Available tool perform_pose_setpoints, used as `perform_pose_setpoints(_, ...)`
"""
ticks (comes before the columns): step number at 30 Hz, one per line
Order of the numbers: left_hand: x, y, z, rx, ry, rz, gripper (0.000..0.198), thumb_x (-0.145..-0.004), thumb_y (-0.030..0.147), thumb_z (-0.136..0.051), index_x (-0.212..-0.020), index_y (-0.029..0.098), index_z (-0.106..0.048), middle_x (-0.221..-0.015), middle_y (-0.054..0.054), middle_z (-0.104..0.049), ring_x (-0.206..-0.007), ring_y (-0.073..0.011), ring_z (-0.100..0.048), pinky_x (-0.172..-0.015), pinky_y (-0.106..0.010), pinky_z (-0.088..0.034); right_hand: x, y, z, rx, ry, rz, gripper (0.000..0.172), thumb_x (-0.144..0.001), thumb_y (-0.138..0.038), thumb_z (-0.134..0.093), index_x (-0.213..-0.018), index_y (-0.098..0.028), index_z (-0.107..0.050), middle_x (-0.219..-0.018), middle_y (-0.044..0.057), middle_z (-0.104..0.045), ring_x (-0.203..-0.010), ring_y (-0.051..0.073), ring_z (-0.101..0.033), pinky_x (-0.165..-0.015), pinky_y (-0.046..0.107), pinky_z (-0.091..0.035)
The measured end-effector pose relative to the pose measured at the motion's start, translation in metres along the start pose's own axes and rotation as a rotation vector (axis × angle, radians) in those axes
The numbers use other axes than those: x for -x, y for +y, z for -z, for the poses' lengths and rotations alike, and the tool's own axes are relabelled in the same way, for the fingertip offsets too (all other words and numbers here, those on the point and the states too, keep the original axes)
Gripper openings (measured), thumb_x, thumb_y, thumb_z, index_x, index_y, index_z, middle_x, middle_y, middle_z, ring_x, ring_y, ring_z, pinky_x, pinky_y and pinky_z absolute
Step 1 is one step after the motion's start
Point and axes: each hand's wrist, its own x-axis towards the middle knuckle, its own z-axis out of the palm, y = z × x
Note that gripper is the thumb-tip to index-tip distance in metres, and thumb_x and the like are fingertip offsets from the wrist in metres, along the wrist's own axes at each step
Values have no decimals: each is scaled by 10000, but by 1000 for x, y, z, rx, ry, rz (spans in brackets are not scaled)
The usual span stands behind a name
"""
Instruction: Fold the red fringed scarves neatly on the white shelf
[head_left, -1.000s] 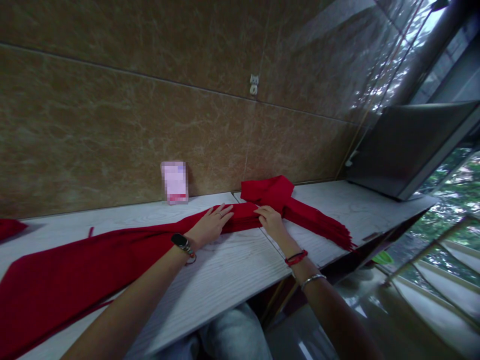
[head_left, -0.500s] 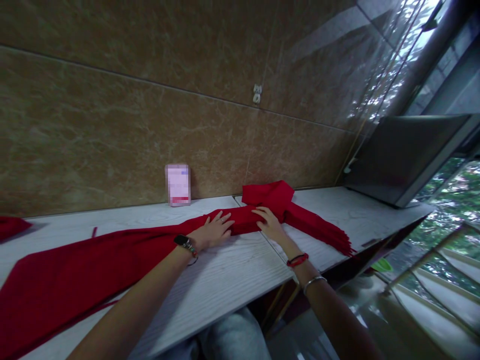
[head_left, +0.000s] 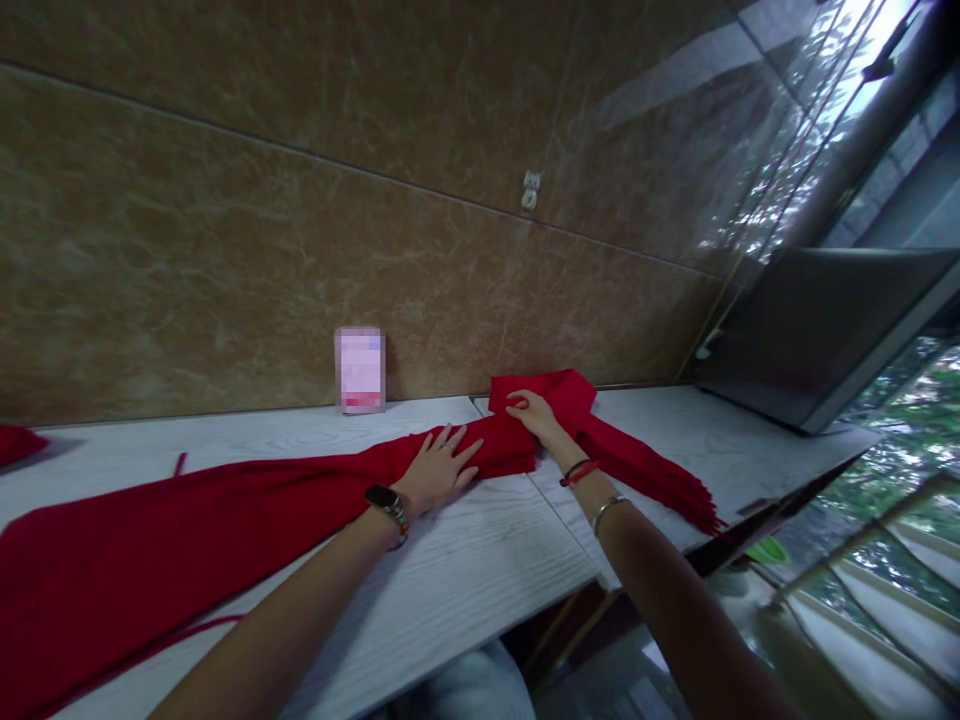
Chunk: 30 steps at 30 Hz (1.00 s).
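A long red cloth (head_left: 225,510) lies across the worktop, wide at the left and gathered into a narrow folded band near the middle. Flat on that band rests my left hand (head_left: 439,468), fingers spread. My right hand (head_left: 534,415) is at the band's right end, where a folded red cloth strip (head_left: 559,392) crosses it; thumb and fingers are curled together on the red cloth there. From the crossing, a strip with a ragged end (head_left: 667,480) runs toward the front right. Whether these red parts are one piece I cannot tell.
A pale wood-grain worktop (head_left: 450,560) stands against a brown tiled wall (head_left: 247,260). A blurred pink-white upright object (head_left: 361,372) leans on the wall. At the left edge sits another red cloth piece (head_left: 19,445); a dark grey box-like appliance (head_left: 810,330) stands at the right end.
My right hand has risen slightly toward the wall, from lying on the band with fingers extended to curled fingers at the crossing fold. My left hand stays on the band. The view has shifted slightly.
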Motion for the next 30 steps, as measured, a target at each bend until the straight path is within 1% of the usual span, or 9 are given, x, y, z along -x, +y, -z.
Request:
perform_pose_setpoints(2, 0, 0, 1, 18, 3, 9, 494, -925, 444, -310, -1393, 285, -295, -1468, -108, -237, -1334, -347, -172, -1043, -502, -208, 4, 1, -2, 41, 35, 39, 245, -777, -179, -510, -1004, -178, -601, -895, 38, -665, -796, 161, -613, -722, 291, -481)
perform_pose_setpoints(8, 4, -3, 4, 92, -49, 22, 457, -909, 480, -330, -1356, 389, -329, -1480, -63, -209, -1331, -392, -133, -1012, -571, -206, 29, 0, -13, 186, 22, 182, 274, -793, -67, -417, -931, -143, -642, -931, 127, -648, -913, 219, -578, -844, 362, -443)
perform_pose_setpoints(11, 4, -3, 5, 107, -68, 30, 465, -903, 490, -337, -1353, 372, -346, -1480, -78, -203, -1328, -402, -129, -1007, -583, -201, 32, -13, -6, 225, 15, 276, 333, -826, -76, -372, -1037, -121, -624, -1108, 156, -594, -1053, 224, -524, -927, 364, -405)
perform_pose_setpoints(13, 4, -3, 6, 108, -69, 35, 468, -904, 487, -330, -1354, 359, -351, -1481, -83, -201, -1329, -400, -126, -1011, -579, -198, 34, -21, -1, 260, -38, 398, 352, -862, -125, -358, -1130, -129, -587, -1235, 132, -537, -1166, 208, -454, -994, 354, -358)
perform_pose_setpoints(16, 6, -4, 8, 114, -90, 32, 478, -909, 490, -314, -1363, 341, -340, -1486, -85, -186, -1338, -381, -109, -1025, -558, -190, 45, -21, -1, 335, -224, 583, 384, -906, -212, -329, -1223, -126, -527, -1276, 121, -527, -1213, 199, -430, -1034, 367, -322)
perform_pose_setpoints(20, 14, -10, 15, 127, -172, 27, 513, -910, 496, -316, -1389, 314, -290, -1495, -101, -141, -1347, -356, -92, -1035, -534, -190, 59, -3, -6, 397, -328, 521, 459, -924, -278, -290, -1310, -69, -424, -1353, 167, -439, -1258, 223, -388, -1040, 402, -314)
perform_pose_setpoints(23, 18, -13, 16, 133, -190, 26, 521, -912, 501, -309, -1396, 309, -275, -1494, -105, -135, -1350, -345, -92, -1036, -520, -199, 57, -2, -2, 448, -381, 460, 483, -921, -294, -300, -1336, -64, -389, -1397, 169, -373, -1295, 247, -325, -1049, 421, -292)
perform_pose_setpoints(27, 18, -14, 7, 71, -57, 7, 518, -928, 471, -278, -1396, 247, -292, -1487, -114, -164, -1358, -298, -106, -1061, -480, -170, 57, -23, 1, 457, -331, 490, 504, -926, -286, -274, -1355, -31, -347, -1430, 182, -301, -1335, 265, -223, -1065, 451, -241)
perform_pose_setpoints(30, 17, -15, 0, 7, 2, -34, 578, -917, 486, -294, -1397, 165, -281, -1473, -138, -202, -1359, -269, -126, -1070, -450, -169, 66, -34, -8, 451, -322, 550, 494, -928, -283, -273, -1366, -63, -339, -1419, 171, -329, -1326, 251, -255, -1057, 458, -255)
